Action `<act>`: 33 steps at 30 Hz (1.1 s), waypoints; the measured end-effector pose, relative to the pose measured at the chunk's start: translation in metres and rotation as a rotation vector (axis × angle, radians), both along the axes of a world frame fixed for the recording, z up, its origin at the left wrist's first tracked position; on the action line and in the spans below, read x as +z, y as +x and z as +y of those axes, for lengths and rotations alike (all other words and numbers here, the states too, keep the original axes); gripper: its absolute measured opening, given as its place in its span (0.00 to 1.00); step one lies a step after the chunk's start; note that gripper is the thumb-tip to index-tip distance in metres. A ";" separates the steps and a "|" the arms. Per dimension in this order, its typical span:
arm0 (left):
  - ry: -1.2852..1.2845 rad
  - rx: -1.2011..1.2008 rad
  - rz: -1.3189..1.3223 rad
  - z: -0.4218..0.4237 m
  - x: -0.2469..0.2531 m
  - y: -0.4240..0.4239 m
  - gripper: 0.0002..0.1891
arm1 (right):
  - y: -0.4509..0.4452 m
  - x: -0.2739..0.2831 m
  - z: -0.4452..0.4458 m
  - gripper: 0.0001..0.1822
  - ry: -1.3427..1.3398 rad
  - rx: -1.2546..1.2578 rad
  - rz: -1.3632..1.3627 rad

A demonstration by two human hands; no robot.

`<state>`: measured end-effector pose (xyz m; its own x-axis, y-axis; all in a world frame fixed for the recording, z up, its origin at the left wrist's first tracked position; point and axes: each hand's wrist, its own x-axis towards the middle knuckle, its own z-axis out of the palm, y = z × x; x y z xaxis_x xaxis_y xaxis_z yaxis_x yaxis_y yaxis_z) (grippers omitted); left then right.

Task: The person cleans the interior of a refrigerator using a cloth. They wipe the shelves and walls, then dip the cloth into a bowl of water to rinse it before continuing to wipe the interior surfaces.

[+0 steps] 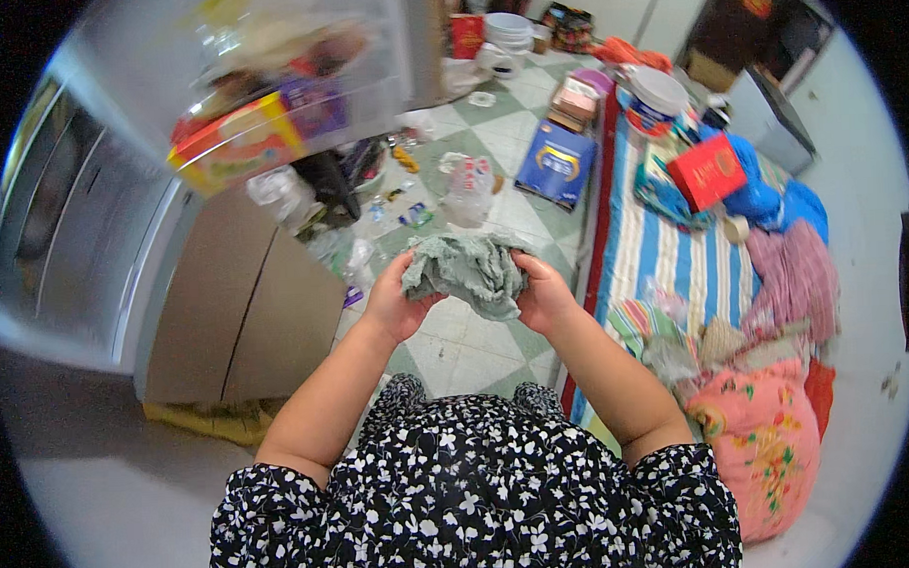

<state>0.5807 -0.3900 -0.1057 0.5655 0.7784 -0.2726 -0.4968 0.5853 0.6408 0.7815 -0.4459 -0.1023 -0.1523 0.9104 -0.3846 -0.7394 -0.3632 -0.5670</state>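
A crumpled grey-green cloth (465, 272) is stretched between my two hands, in front of my body and above the tiled floor. My left hand (396, 297) grips its left end, with the thumb on top. At the other end, my right hand (542, 290) pinches the cloth between thumb and fingers. The cloth hides part of the fingers of both hands. Beyond it, a clear plastic bag with red print (470, 189) lies on the floor.
To the right stands a bed with a striped sheet (671, 254), holding a red box (707, 171), a tub (656, 100) and bundled fabrics. A blue box (557, 162) lies beside it on the floor. At left are a brown cabinet (215, 315) and a clear shelf unit with packages (239, 141).
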 end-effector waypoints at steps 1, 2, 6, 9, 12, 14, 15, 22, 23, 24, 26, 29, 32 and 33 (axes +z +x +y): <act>-0.033 0.047 -0.041 -0.002 0.004 -0.017 0.20 | -0.015 0.001 0.008 0.19 0.010 0.056 0.055; -0.044 0.094 -0.069 -0.002 0.006 -0.035 0.22 | -0.031 0.001 0.016 0.20 0.018 0.111 0.111; -0.025 0.178 -0.105 0.007 0.020 -0.113 0.28 | -0.114 0.021 0.051 0.22 0.021 0.170 0.173; -0.197 0.280 0.122 0.002 0.029 -0.157 0.33 | -0.167 0.031 0.069 0.20 0.113 0.238 0.049; -0.279 0.201 0.057 -0.001 0.028 -0.199 0.33 | -0.219 0.034 0.079 0.21 0.281 0.326 -0.125; -0.296 0.259 -0.108 0.005 0.011 -0.223 0.29 | -0.245 0.026 0.087 0.23 0.360 0.447 -0.159; -0.238 0.341 -0.057 0.004 0.012 -0.234 0.28 | -0.254 0.021 0.088 0.24 0.391 0.502 -0.173; 0.037 0.653 -0.150 0.000 0.035 -0.291 0.23 | -0.284 0.020 0.113 0.24 0.331 0.531 -0.070; 0.064 0.630 0.024 -0.003 0.041 -0.297 0.23 | -0.285 0.027 0.116 0.22 0.330 0.543 -0.042; 0.090 0.607 0.204 -0.006 0.049 -0.304 0.24 | -0.287 0.037 0.120 0.22 0.344 0.550 -0.023; 0.267 0.610 0.705 -0.010 0.047 -0.321 0.25 | -0.281 0.018 0.142 0.21 0.377 0.625 -0.255; 0.528 0.652 1.436 -0.017 0.039 -0.342 0.25 | -0.279 -0.003 0.172 0.15 0.338 0.692 -0.392; 0.501 0.644 1.683 -0.026 0.076 -0.335 0.24 | -0.287 0.003 0.179 0.11 0.265 0.647 -0.441; 0.522 0.639 1.815 -0.027 0.082 -0.331 0.24 | -0.289 0.002 0.182 0.11 0.334 0.713 -0.599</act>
<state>0.2498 -0.4170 -0.0236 -0.4017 0.8987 0.1759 0.7894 0.2424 0.5640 0.4921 -0.2640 -0.1004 -0.5712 0.7571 -0.3170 0.0323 -0.3652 -0.9304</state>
